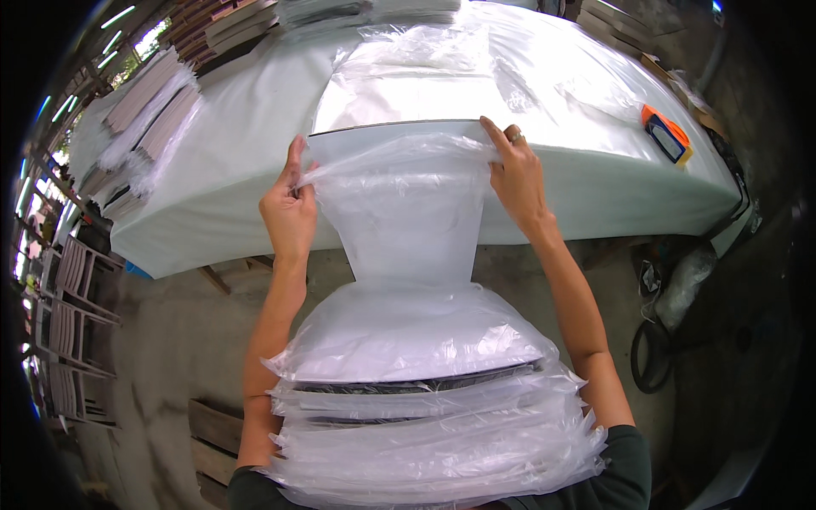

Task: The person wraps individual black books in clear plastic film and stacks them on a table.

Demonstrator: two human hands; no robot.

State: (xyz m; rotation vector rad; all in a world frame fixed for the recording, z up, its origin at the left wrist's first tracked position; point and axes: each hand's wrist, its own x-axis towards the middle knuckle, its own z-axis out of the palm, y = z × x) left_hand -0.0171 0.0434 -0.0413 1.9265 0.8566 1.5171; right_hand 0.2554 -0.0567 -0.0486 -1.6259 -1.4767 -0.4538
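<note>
A flat white panel (374,141) with a thin dark far edge is held at the table's near side, partly inside a clear plastic bag (416,225). The bag's gathered mouth lies across the panel just below its far edge. At the left edge, my left hand (287,212) is closed, pinching the bag and the panel's side. On the right, the fingers of my right hand (518,174) grip the other corner, index finger along the edge. Close to me rises a stack of plastic-wrapped panels (425,340), and the held panel's near end meets its top.
A pale sheet covers the long table (246,187). Clear plastic bags (416,59) lie on its far middle. An orange and blue tape dispenser (667,136) sits at the right. Wrapped stacks (153,119) stand at the left, with chairs (76,314) below.
</note>
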